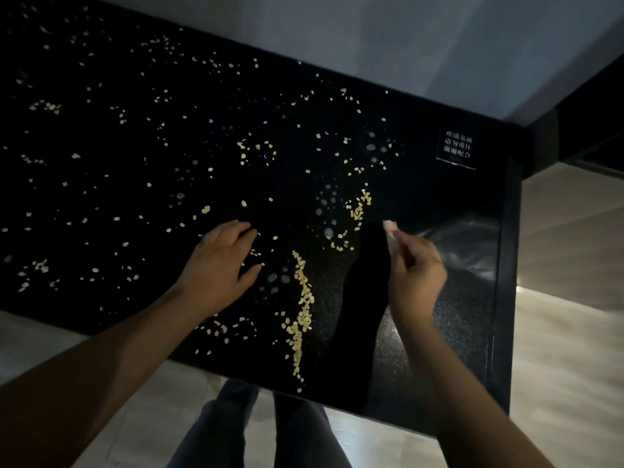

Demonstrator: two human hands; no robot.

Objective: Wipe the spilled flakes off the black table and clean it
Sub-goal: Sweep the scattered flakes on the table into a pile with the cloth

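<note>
Countless pale flakes (302,309) lie scattered across our black worktop (466,319), thickest in a line between our hands. Our left hand (221,265) rests flat, grip apart; our right hand (413,268) pinches a pale cloth (391,231).
</note>
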